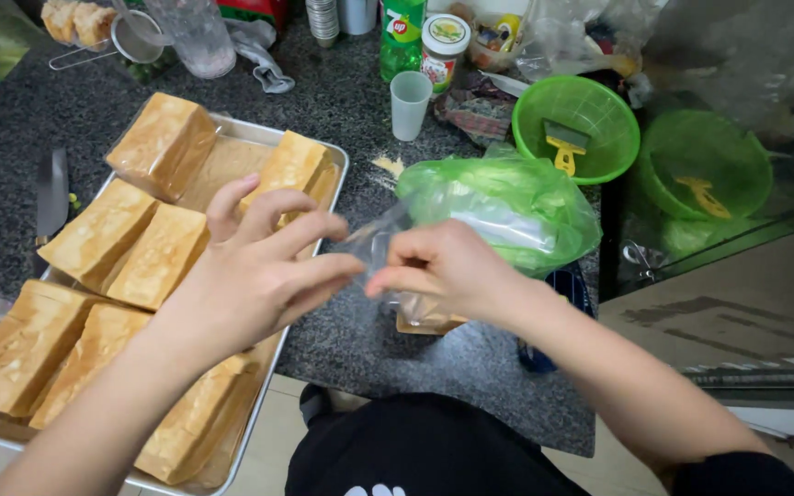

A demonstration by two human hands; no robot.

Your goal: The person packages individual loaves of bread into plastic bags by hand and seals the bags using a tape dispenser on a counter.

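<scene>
clear plastic bag point(374, 243) sits pinched between your two hands above the dark granite counter point(415, 349): your left hand point(255, 271) grips its edge with thumb and fingertips, your right hand point(438, 266) clenches the other side. bread loaves point(153, 253) fill the metal tray point(337, 165) at your left; a green bag point(507, 202) lies just behind.
</scene>
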